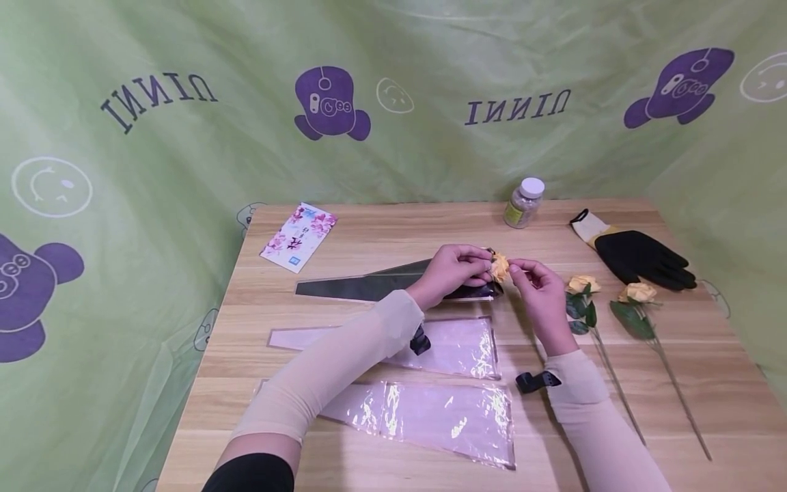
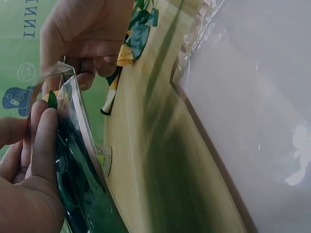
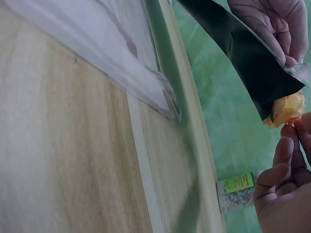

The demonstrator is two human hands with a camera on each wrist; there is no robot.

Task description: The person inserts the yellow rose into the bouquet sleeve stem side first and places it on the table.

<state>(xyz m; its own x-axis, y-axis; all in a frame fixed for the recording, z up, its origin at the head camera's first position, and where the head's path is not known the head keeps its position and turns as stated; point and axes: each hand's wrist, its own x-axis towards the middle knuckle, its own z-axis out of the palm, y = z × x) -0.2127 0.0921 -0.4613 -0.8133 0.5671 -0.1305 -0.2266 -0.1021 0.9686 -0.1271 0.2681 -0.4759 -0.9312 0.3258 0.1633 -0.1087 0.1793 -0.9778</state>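
An orange-yellow artificial rose (image 1: 500, 268) pokes out of the open end of a black flower sleeve (image 3: 243, 58) with a clear front. My left hand (image 1: 451, 270) grips the sleeve near that end, its fingers beside the bloom; a green leaf (image 2: 52, 99) shows at those fingertips. From the right, my right hand (image 1: 544, 304) pinches the rose's outer petals between thumb and fingers, as the right wrist view shows. The stem is hidden inside the sleeve. In the head view the sleeve's narrow end points left over the table.
Two pale flower sleeves (image 1: 455, 348) lie flat nearer me. Two more yellow roses (image 1: 639, 294) with long stems lie at right, below a black-palmed glove (image 1: 645, 256). A white-capped jar (image 1: 524, 203) stands at the back edge, and a floral-printed card (image 1: 299, 237) lies back left.
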